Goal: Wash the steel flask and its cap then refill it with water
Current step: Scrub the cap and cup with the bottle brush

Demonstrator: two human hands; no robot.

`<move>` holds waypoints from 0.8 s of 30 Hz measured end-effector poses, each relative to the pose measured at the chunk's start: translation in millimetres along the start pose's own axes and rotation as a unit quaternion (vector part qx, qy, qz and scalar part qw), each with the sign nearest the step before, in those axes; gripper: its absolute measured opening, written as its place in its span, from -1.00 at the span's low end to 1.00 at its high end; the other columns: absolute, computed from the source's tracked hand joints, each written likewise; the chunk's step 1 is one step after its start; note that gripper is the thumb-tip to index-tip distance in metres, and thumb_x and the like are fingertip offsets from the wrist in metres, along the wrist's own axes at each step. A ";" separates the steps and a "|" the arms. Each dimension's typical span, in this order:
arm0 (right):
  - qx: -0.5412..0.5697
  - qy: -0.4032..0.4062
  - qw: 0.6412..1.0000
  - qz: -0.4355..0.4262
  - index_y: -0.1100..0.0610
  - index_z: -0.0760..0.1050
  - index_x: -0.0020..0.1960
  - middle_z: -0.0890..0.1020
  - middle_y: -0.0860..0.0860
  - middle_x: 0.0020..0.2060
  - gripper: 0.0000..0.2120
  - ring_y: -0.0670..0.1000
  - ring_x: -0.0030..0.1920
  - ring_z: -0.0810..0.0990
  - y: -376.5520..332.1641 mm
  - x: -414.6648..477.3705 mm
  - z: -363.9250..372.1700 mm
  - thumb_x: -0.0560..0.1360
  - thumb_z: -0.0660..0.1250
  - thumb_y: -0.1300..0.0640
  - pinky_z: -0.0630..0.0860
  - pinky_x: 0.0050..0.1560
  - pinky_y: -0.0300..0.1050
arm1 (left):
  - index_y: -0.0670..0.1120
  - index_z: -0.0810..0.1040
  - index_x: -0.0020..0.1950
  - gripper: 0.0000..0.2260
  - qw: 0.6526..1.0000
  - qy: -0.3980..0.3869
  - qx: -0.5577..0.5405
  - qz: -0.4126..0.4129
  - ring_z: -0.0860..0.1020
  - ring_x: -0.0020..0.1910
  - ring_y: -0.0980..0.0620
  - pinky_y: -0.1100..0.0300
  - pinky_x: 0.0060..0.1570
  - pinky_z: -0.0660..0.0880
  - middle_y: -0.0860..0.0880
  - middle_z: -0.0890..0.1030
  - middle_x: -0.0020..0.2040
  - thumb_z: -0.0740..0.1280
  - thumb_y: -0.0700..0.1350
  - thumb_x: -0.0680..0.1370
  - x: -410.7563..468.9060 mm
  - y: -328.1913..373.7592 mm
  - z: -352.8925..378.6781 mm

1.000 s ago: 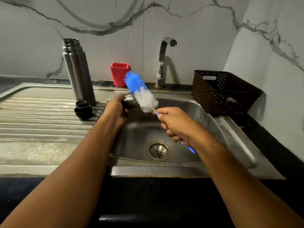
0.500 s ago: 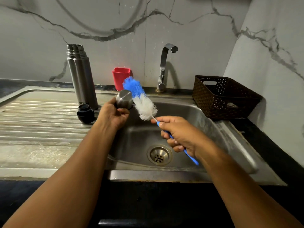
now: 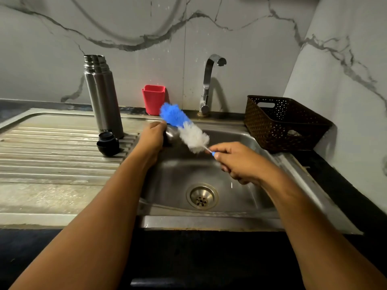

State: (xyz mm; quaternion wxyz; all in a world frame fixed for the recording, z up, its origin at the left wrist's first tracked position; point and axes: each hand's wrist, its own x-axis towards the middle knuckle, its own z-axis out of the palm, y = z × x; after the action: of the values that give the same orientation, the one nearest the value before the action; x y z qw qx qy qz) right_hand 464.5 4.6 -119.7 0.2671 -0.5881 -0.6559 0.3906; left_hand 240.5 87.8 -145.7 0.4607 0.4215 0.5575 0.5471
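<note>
The tall steel flask (image 3: 103,95) stands uncapped and upright on the drainboard, left of the sink basin (image 3: 240,143). A black inner stopper (image 3: 107,143) lies just in front of it. My left hand (image 3: 151,139) grips the steel cap (image 3: 171,133) over the basin's left edge; most of the cap is hidden by my fingers and the brush. My right hand (image 3: 236,162) holds the blue handle of a bottle brush (image 3: 184,127), whose blue and white bristles lie against the cap.
A steel tap (image 3: 209,84) rises behind the basin, with no water running. A red cup (image 3: 154,99) stands against the wall. A brown woven basket (image 3: 282,122) sits right of the sink. The drain (image 3: 202,196) is in the basin floor.
The brush has slid along the cap, its blue tip now beyond the cap. My left hand has turned the cap so less steel shows. My view has tilted slightly.
</note>
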 end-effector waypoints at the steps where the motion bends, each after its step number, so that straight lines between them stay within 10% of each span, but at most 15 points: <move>1: 0.003 -0.013 1.000 0.004 -0.17 0.55 0.28 0.42 -0.02 -0.41 -0.71 -0.12 -0.56 0.24 2.9 -4.0 -1.8 0.72 0.16 0.12 0.14 -0.55 -0.29 | -0.11 0.58 0.21 -0.80 1.000 0.023 -0.009 0.003 0.60 -0.08 -0.02 0.12 -0.16 0.53 -0.16 0.64 0.06 0.19 -0.10 0.72 2.3 0.2 -3.1; 7: -0.063 0.066 0.994 -0.055 -0.13 0.59 0.24 0.52 -0.04 -0.39 -0.72 -0.11 -0.52 0.37 -0.8 4.8 16.3 0.70 0.18 0.15 0.32 -0.52 -0.18 | -0.07 0.60 0.02 -0.77 0.997 0.019 0.053 0.049 0.59 -0.11 -0.01 0.13 -0.17 0.51 -0.05 0.65 -0.12 0.21 -0.02 0.73 -2.6 -3.0 10.0; 16: -0.135 0.163 0.971 -0.115 0.00 0.54 0.42 0.69 0.00 0.07 -0.66 -0.04 -0.07 0.61 -4.3 9.7 40.2 0.69 0.19 0.13 0.39 -0.23 -0.29 | -0.13 0.64 0.17 -0.80 0.966 0.021 -0.228 -0.119 0.58 -0.40 0.14 0.37 -0.57 0.36 -0.07 0.71 -0.04 0.44 -0.06 0.60 -8.5 1.6 9.0; 20: -0.087 0.118 0.983 -0.111 -0.04 0.54 0.39 0.64 -0.08 -0.09 -0.68 -0.18 -0.28 0.53 4.5 1.1 43.8 0.69 0.19 0.13 0.34 -0.37 -0.41 | -0.15 0.62 0.16 -0.75 0.944 0.023 -0.297 -0.144 0.53 -0.42 0.15 0.40 -0.55 0.37 -0.12 0.73 -0.03 0.42 0.00 0.61 -2.6 2.8 -6.6; 24: 0.186 0.092 0.978 -0.025 -0.08 0.56 0.27 0.42 -0.01 -0.38 -0.73 -0.16 -0.57 0.27 -3.4 16.5 40.7 0.71 0.15 0.14 0.19 -0.59 -0.27 | -0.14 0.57 0.23 -0.79 0.956 0.008 -0.278 -0.095 0.50 -0.47 0.16 0.38 -0.59 0.32 -0.07 0.64 -0.13 0.31 -0.05 0.69 -7.4 13.1 1.5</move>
State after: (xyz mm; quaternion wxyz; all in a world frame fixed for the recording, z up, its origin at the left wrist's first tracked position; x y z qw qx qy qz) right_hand 426.9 12.7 -141.1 0.4405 -0.5450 -0.5589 0.4434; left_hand 243.2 81.6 -132.2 0.6048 0.2178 0.4246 0.6375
